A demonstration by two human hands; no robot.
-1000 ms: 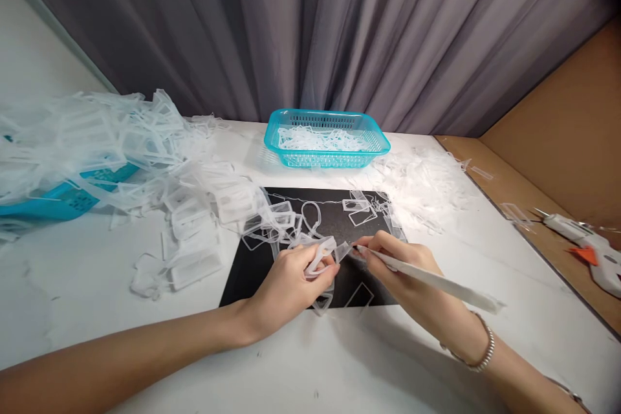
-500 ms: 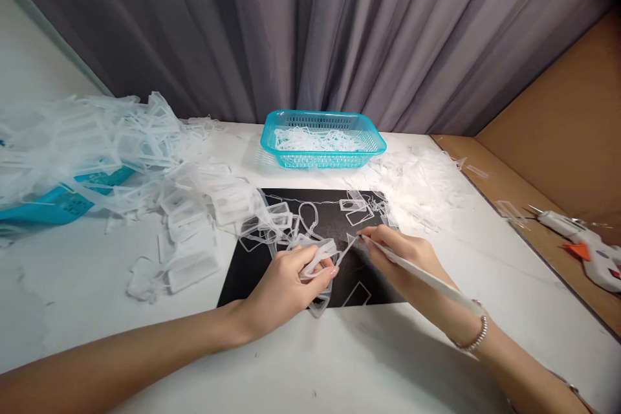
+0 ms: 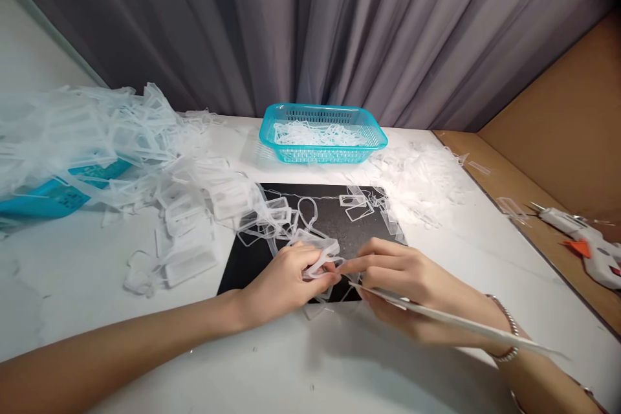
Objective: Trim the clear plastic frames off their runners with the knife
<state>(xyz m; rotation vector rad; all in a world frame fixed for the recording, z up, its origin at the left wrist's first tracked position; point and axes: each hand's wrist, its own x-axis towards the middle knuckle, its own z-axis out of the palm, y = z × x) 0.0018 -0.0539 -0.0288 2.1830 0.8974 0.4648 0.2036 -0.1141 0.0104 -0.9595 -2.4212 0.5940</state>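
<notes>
My left hand [image 3: 286, 281] is closed around a translucent plastic frame [image 3: 323, 259], over a black mat. My right hand [image 3: 412, 281] reaches in from the right, its index fingertip close to my left thumb and the frame's edge. A long, thin white tool [image 3: 451, 318] lies along the right palm, gripped with the other fingers; its narrow tip points left, and its exact kind is unclear. What the fingertips pinch between the hands is partly hidden. Loose translucent frames and strips [image 3: 279, 217] lie on the black mat [image 3: 334, 207] just behind my left hand.
A blue basket [image 3: 323, 154] with thin white pieces stands at the back. Heaped translucent frames [image 3: 87, 129] cover a blue container [image 3: 63, 197] on the left. Another pale pile [image 3: 417, 181] lies at right. A glue gun [image 3: 582, 239] rests on the brown board at far right.
My right hand has come down and left toward the left hand, its index finger now extended to the frame. The white tool has swung lower and flatter. My left hand keeps its hold.
</notes>
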